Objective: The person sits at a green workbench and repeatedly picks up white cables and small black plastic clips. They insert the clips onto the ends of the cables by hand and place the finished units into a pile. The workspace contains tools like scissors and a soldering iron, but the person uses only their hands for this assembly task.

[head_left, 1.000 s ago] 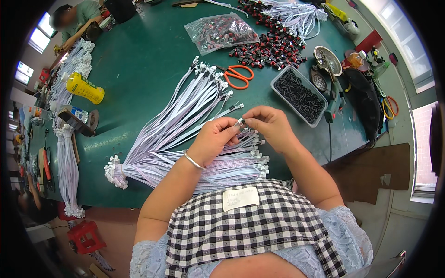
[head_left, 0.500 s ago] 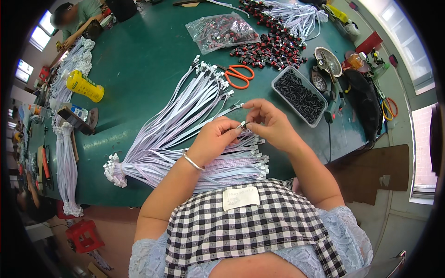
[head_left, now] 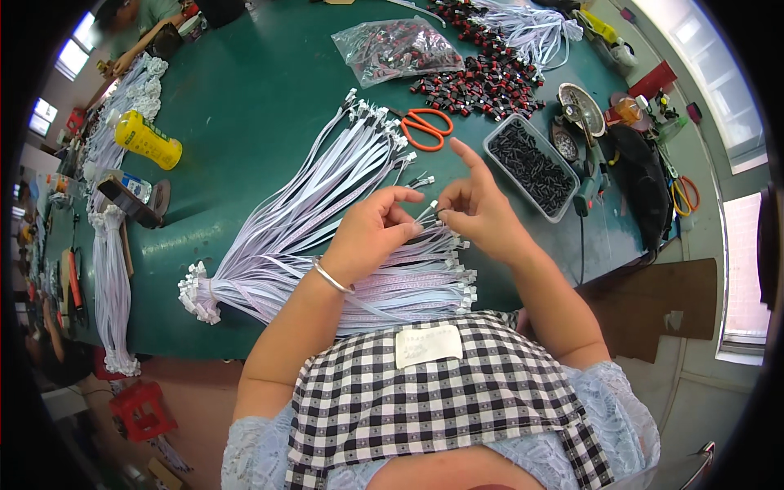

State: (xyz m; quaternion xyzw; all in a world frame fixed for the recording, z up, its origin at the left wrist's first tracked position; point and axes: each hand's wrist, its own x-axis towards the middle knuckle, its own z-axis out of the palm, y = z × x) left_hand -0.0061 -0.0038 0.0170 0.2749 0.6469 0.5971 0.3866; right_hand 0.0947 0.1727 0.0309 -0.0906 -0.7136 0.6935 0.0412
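Observation:
A large bundle of flat white ribbon cables point(head_left: 249, 290) fans out across the green table in front of me. Its gathered end, with many white connectors point(head_left: 198, 294), points left, and the loose ends spread away and to the right. My left hand point(head_left: 377, 229) is closed in a pinch on one ribbon cable just behind its white end connector. Right at that end, my right hand point(head_left: 483, 214) pinches thumb against fingers, its index finger raised; a thin dark wire seems to show at the fingertips. Whether they hold a small part is hidden.
Orange-handled scissors point(head_left: 426, 131) lie beyond my hands. A clear tub point(head_left: 563, 214) of small black pieces stands to the right, near a metal bowl point(head_left: 581, 106). Red-and-black parts point(head_left: 482, 86), a plastic bag point(head_left: 396, 49) and a yellow bottle point(head_left: 147, 140) are farther off.
My right index finger has lifted and straightened away from the cable end. The two hands have drawn slightly apart, baring the white connector between them.

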